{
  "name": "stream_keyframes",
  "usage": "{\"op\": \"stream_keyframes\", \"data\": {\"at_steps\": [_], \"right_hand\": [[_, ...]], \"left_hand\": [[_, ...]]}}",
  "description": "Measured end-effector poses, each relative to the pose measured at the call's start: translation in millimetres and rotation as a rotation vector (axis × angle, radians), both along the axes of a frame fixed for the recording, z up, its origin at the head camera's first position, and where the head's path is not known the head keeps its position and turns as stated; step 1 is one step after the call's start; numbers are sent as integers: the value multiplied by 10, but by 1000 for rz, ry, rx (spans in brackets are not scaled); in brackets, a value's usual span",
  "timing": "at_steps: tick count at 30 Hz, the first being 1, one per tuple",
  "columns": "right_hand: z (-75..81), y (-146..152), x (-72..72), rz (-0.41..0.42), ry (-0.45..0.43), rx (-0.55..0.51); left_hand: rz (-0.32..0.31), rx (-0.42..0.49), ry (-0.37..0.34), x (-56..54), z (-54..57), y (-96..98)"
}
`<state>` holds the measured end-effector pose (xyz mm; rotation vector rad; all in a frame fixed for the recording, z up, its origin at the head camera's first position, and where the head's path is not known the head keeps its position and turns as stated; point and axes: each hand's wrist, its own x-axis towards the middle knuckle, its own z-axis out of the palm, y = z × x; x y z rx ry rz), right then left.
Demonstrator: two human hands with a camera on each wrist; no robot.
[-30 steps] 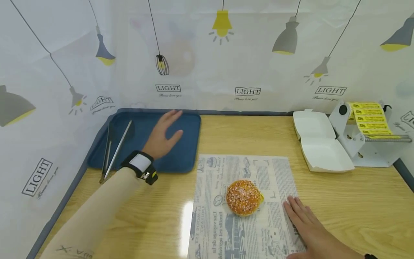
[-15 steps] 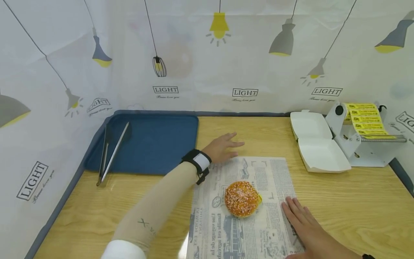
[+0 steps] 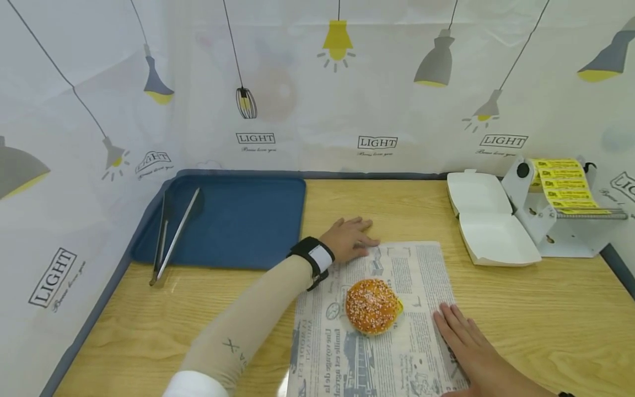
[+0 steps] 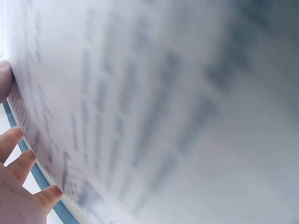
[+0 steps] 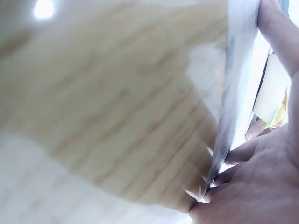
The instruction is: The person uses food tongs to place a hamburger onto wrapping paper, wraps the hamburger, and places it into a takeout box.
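Observation:
A printed sheet of wrapping paper (image 3: pixel 412 275) lies flat on the wooden table. Near its middle sits a burger (image 3: pixel 373 306) with a seeded bun and a bit of green and yellow at its right side. My left hand (image 3: pixel 347 238) rests at the sheet's far left corner, fingers reaching past its far edge. Along the right edge lies my right hand (image 3: pixel 466 344), fingers straight and pointing away. In the left wrist view the fingertips (image 4: pixel 51 196) touch the surface at the paper. The right wrist view shows that palm (image 5: pixel 261 172) close to the table.
At the far left is a blue tray (image 3: pixel 248 220) with metal tongs (image 3: pixel 178 237) across its left side. An opened white takeaway box (image 3: pixel 498 237) stands at the far right, beside a label dispenser (image 3: pixel 570 220) with yellow stickers. Printed white sheeting walls the back and left.
My left hand has swung rightward from above the blue tray and come down at the paper's far left corner. The right hand has stayed put.

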<state>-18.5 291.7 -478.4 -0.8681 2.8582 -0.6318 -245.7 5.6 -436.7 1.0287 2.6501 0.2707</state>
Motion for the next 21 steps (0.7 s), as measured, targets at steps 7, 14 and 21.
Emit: {"op": "stream_keyframes", "data": {"at_steps": [7, 14, 21], "right_hand": [[34, -10, -1, 10, 1, -2], [61, -26, 4, 10, 0, -12], [159, -78, 26, -105, -227, -56]], "left_hand": [[-18, 166, -79, 21, 19, 38], [98, 373, -246, 21, 15, 90], [77, 492, -231, 59, 53, 91]]}}
